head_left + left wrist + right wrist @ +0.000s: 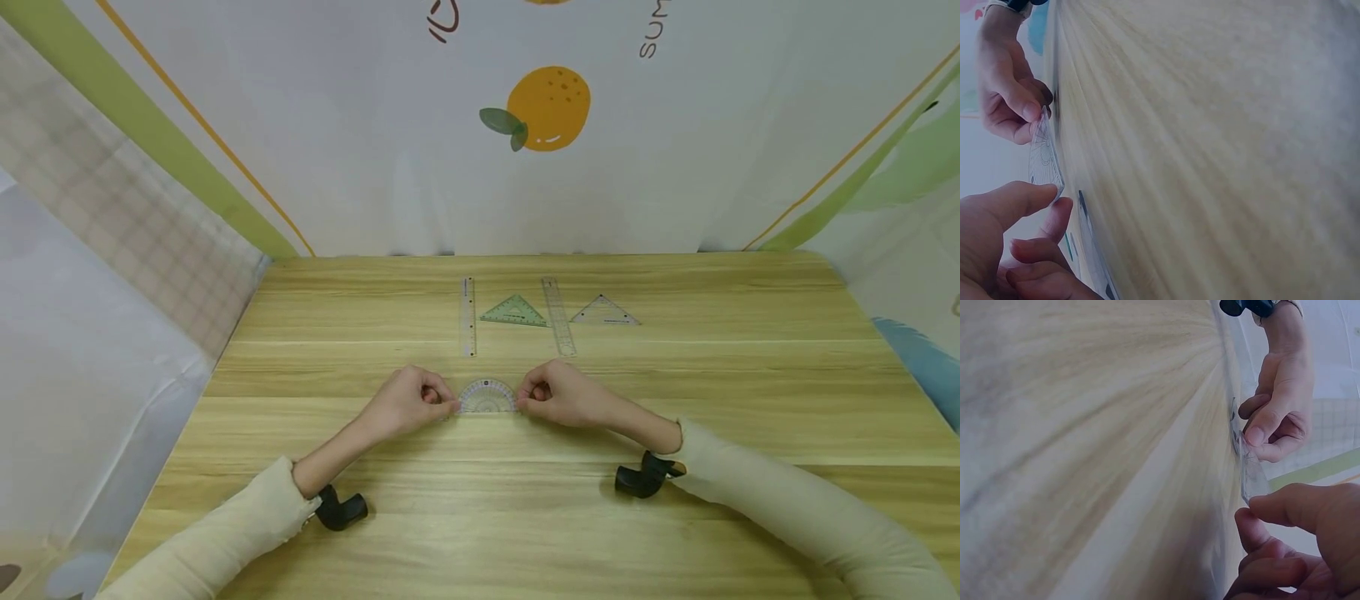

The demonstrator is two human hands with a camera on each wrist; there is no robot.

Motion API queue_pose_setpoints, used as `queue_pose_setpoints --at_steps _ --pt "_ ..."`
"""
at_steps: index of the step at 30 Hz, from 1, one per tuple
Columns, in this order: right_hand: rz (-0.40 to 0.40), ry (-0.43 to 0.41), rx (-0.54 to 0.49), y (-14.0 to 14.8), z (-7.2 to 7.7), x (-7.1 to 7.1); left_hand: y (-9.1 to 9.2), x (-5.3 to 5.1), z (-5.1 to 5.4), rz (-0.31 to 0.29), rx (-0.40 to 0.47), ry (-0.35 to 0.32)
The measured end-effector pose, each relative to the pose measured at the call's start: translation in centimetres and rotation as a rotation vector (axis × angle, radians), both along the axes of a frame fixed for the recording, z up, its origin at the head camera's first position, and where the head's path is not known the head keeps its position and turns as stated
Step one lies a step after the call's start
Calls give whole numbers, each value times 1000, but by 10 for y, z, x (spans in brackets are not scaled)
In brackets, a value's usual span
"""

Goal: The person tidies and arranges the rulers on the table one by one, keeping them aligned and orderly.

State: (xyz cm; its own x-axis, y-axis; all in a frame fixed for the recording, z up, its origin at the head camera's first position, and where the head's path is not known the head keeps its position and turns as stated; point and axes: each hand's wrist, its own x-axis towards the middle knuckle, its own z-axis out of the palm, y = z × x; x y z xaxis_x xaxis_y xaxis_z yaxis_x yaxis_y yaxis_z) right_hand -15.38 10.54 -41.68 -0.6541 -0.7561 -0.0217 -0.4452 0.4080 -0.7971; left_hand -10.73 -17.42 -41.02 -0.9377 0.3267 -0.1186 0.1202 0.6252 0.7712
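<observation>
Between my two hands is a clear half-round protractor [487, 397], its curved side facing away from me and its straight edge toward me. My left hand [417, 395] pinches its left corner between thumb and forefinger. On the opposite corner, my right hand [564, 395] pinches it the same way. The left wrist view shows the protractor [1044, 156] raised off the tabletop, with the thumbs on its near face. In the right wrist view the protractor [1251, 476] appears almost edge-on.
Beyond my hands lie a clear ruler [468, 317], a green set square [515, 311], a second clear ruler [558, 317] and a clear set square [604, 311]. They rest on a wood-grain table [480, 517]. A printed curtain [360, 167] hangs along its back edge.
</observation>
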Motion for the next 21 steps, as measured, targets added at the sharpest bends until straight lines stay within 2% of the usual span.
queue_pose_setpoints --at_steps 8,21 --pt "0 27 34 -2 2 2 0 0 -2 -9 -19 10" --pt "-6 52 93 -6 5 4 1 1 2 3 -37 19"
